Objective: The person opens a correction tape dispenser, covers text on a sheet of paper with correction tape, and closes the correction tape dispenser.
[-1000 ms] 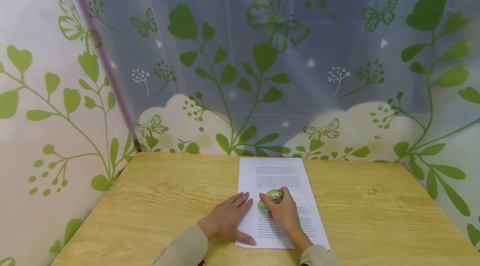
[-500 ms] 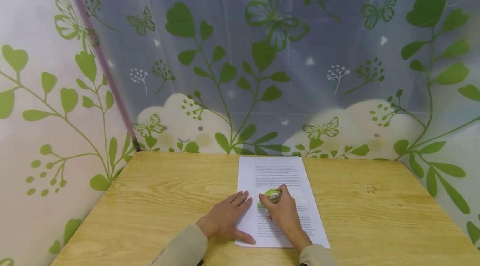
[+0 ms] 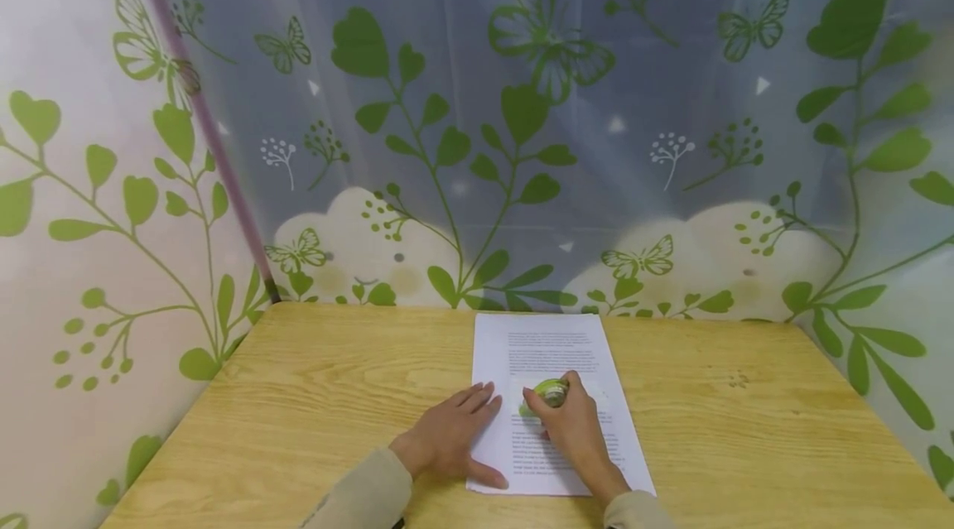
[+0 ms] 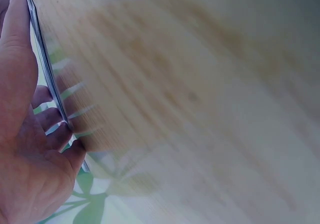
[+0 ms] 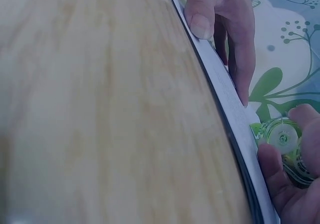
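Note:
A stack of printed paper (image 3: 540,325) lies on the wooden table. My right hand (image 3: 580,434) pinches a green, see-through correction tape dispenser (image 3: 550,390) between thumb and fingers, its tip down at the middle of the top sheet. In the right wrist view the round spools of the correction tape (image 5: 282,136) show through its case. A whitish band without print (image 3: 596,391) runs beside the dispenser, between the text blocks. My left hand (image 3: 450,434) rests flat on the sheet's left edge, fingers spread and thumb near the bottom corner. In the left wrist view the left palm (image 4: 30,179) shows beside the stack's edge.
The wooden table (image 3: 358,355) extends to both sides of the paper. Behind it hangs a blue-grey curtain (image 3: 462,132) printed with green leaves and butterflies. A paler printed sheet (image 3: 82,140) stands along the left side.
My right hand, with the correction tape, has shifted slightly to the right over the page in the last half second. The left hand keeps its place on the paper.

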`<state>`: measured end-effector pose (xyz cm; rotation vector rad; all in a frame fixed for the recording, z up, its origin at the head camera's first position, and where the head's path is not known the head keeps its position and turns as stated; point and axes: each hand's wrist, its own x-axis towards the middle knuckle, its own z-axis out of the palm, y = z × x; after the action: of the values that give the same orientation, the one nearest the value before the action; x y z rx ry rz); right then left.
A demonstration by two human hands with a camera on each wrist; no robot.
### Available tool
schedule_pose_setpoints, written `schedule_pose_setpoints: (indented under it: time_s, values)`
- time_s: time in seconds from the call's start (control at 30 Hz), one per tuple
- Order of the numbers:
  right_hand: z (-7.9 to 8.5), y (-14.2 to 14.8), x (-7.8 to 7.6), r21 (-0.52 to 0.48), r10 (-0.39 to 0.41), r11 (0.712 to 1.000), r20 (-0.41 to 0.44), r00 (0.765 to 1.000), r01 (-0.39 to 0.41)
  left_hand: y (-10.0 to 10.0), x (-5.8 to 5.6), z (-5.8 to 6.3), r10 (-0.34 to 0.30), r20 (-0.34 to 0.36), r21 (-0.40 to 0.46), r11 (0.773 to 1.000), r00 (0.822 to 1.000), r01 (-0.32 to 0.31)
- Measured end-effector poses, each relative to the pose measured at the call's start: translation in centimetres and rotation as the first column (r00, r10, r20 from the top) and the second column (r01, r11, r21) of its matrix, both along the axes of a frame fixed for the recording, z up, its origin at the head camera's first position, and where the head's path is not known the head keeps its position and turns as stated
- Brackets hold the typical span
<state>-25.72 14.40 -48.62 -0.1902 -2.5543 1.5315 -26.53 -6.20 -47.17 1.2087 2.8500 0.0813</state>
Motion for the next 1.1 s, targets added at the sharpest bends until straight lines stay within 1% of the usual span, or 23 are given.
schedule_pose_setpoints:
  time_s: [0.1, 0.27, 0.4, 0.73, 1.1]
  values:
    - [0.0, 0.1, 0.0, 0.014, -0.004, 1.0, 0.0, 1.0, 0.004, 0.0, 0.0, 0.0, -0.004, -0.004, -0.002, 1.0, 1.0, 0.004]
    - [-0.1, 0.2, 0.0, 0.036, -0.004, 0.999, -0.024, 1.0, 0.005, 0.1, 0.0, 0.0, -0.007, -0.01, -0.001, 1.0, 1.0, 0.007]
    - [-0.1, 0.4, 0.0, 0.035, -0.012, 0.999, -0.011, 1.0, 0.013, 0.1, 0.0, 0.1, 0.001, -0.003, -0.012, 1.0, 1.0, -0.001]
    - [-0.1, 1.2, 0.1, 0.051, -0.003, 0.999, -0.008, 1.0, 0.003, 0.2, 0.0, 0.0, 0.017, 0.016, -0.02, 1.0, 1.0, -0.016]
    - [0.0, 1.9, 0.3, 0.027, 0.01, 1.0, -0.006, 1.0, -0.01, 0.4, 0.1, 0.1, 0.03, 0.025, -0.034, 0.999, 0.999, -0.03]
